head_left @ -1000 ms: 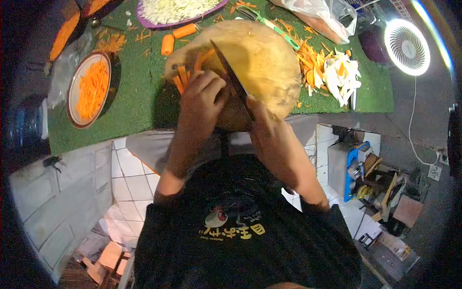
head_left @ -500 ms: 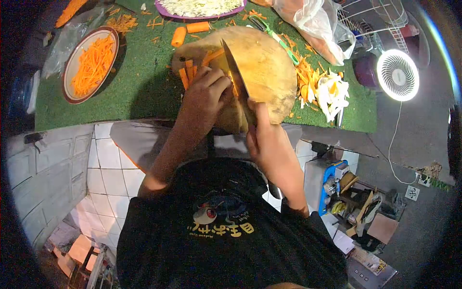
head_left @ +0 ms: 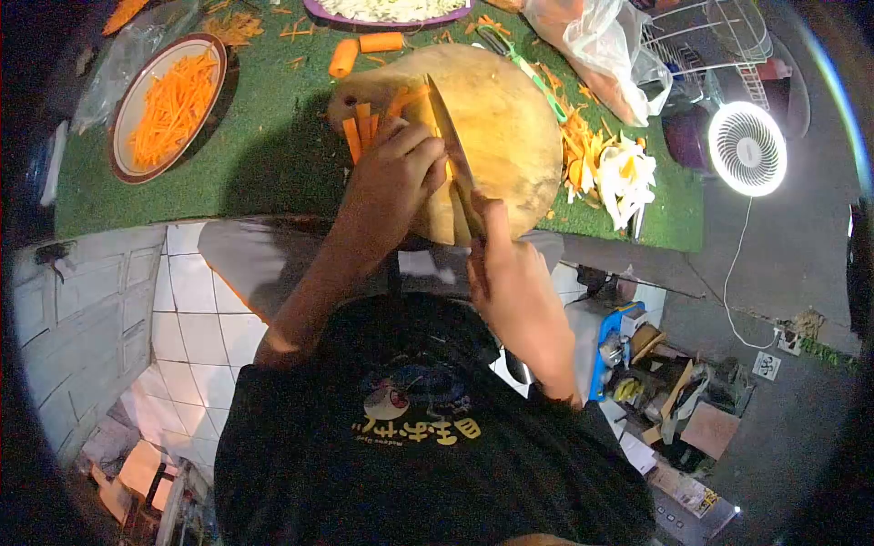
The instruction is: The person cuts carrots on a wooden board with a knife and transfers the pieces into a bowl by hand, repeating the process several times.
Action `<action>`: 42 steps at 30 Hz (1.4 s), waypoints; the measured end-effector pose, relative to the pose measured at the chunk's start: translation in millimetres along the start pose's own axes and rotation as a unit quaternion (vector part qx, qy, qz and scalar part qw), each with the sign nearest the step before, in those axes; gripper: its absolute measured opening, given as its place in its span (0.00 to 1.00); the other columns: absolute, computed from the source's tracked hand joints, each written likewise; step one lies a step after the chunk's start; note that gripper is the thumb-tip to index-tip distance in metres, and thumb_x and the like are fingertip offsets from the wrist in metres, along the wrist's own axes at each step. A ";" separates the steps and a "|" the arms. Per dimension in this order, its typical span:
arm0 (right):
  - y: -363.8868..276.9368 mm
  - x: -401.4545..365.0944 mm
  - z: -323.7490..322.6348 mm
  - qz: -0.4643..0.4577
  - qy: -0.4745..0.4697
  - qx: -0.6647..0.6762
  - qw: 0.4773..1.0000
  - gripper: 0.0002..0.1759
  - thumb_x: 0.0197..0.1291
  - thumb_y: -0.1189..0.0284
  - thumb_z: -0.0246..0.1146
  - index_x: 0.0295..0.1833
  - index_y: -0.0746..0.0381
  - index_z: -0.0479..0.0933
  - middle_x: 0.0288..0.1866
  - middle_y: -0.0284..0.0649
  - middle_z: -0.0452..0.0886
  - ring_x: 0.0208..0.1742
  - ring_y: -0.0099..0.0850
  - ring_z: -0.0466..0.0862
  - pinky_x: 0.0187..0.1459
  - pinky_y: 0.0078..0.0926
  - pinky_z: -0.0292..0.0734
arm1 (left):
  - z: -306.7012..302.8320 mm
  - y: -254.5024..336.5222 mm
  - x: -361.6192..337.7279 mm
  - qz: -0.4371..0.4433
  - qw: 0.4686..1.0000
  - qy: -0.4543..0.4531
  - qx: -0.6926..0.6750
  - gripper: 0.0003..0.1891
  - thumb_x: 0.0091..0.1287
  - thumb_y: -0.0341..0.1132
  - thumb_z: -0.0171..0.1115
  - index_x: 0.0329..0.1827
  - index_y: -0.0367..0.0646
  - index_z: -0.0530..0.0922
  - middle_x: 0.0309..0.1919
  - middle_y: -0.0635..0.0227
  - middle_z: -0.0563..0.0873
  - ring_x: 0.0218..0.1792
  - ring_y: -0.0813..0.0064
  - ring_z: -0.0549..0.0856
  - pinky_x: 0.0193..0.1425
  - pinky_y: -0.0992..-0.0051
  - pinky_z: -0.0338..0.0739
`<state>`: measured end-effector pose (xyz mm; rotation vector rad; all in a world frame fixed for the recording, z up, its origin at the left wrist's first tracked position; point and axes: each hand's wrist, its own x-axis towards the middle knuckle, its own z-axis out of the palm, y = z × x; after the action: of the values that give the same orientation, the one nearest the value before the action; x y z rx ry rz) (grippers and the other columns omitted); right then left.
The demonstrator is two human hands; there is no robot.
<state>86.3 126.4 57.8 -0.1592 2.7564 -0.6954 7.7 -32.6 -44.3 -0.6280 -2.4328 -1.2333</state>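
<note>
A round brown-rimmed plate [head_left: 127,116] heaped with shredded orange carrot was seen at the far left, set on the green artificial-turf surface [head_left: 264,173]. Further right, 2 short orange carrot chunks [head_left: 343,57] lay on the turf just beyond the round pale wooden cutting board [head_left: 510,118].

On the board's left part, a cluster of orange carrot sticks [head_left: 362,135] was laid, touching the fingers of the left hand [head_left: 401,182]. That grip was curled narrow and pressed down on a carrot piece, mostly hidden beneath it. The long steel knife blade [head_left: 452,150] was held edge-down just beside those knuckles.

The knife's handle was enclosed in the right hand [head_left: 510,273], the grip closed tight at the board's near edge.

A green-handled peeler [head_left: 528,73] rested across the board's far right rim. Beyond it, a pile of orange and white vegetable peelings [head_left: 610,164] was spread on the turf, near a clear plastic bag [head_left: 592,45] and a round white fan [head_left: 746,147].
</note>
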 end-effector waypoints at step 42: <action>-13.6 7.2 13.4 0.020 0.045 0.014 0.999 0.26 0.65 0.83 0.61 0.65 0.66 0.60 0.41 0.71 0.81 0.48 0.72 0.80 0.46 0.65 0.71 | 3.2 -6.0 2.2 0.011 1.000 0.004 -0.020 0.05 0.65 0.27 0.68 0.36 0.37 0.79 0.38 0.56 0.80 0.48 0.51 0.81 0.55 0.56 0.78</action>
<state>84.0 107.2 51.2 -0.0665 2.8259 -0.7475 2.4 -32.6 -49.1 -0.6579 -2.3930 -1.2760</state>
